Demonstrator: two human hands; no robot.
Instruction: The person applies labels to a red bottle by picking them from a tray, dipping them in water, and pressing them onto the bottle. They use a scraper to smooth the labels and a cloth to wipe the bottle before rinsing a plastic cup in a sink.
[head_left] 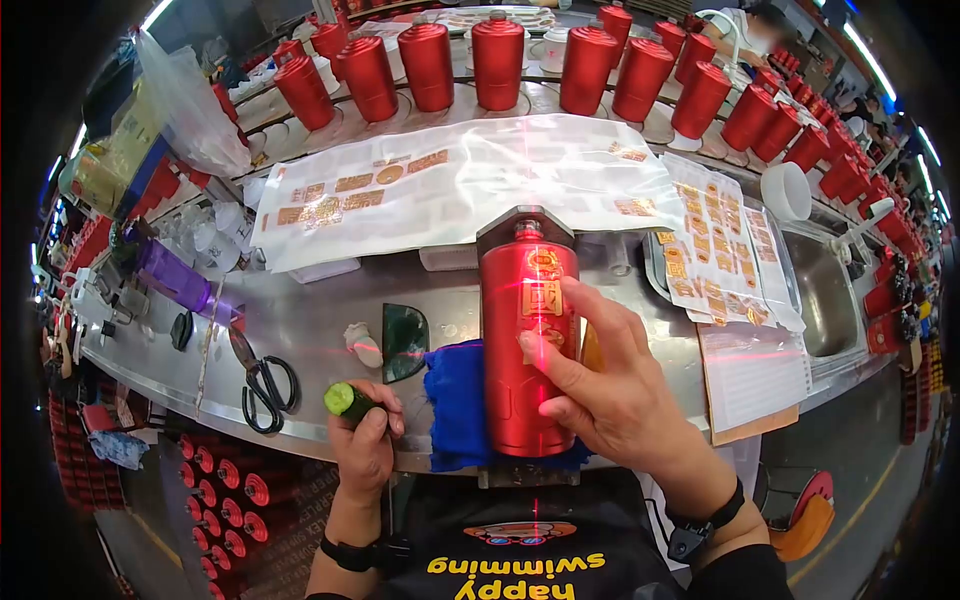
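Observation:
A red bottle (515,405) lies in front of me, its neck pointing away toward a dark angular holder (492,230). Gold characters (541,297) run down its upper side, crossed by red laser lines. Over the bottle's right side is my right hand (630,400), thumb and index finger apart, with fingertips at or close to the gold characters. My left hand (362,455) is closed round a piece of cucumber (345,400) with its pale cut end up, left of the bottle. Bunched blue cloth (453,405) lies under and beside the bottle.
Black-handled scissors (265,385), a dark green scraper plate (405,340) and a purple bottle (178,280) lie at left. Transfer sheets (380,190) with gold decals span the back; more sheets (715,240) lie right, near a sink (825,300). Several red bottles (498,65) stand on a conveyor behind.

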